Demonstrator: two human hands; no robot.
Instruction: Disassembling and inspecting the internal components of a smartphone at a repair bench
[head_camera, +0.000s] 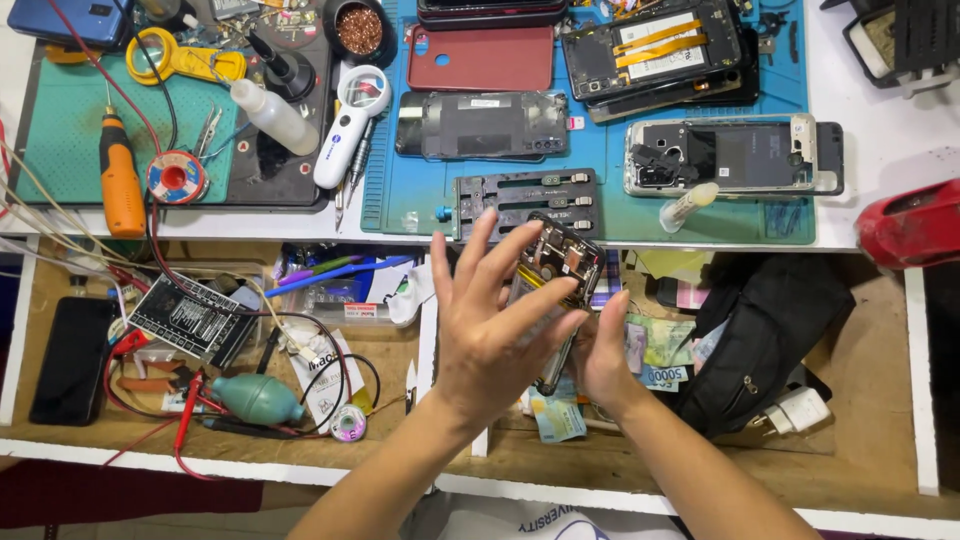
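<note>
We see the opened black phone body with bare circuitry, long axis tilted upright, pinched at its lower edge in our right hand, our left hand spread flat just left of it, a white label farther left.

Two hands, five opened phones, one orange screwdriver, one green blower.

Both forearms enter from bottom edge, converging toward centre; left hand back-up, fingers splayed and extended, palm facing away from camera; right hand sits just beside it, mostly hidden behind left, fingers curled in a grip, wrist angled inward.
</note>
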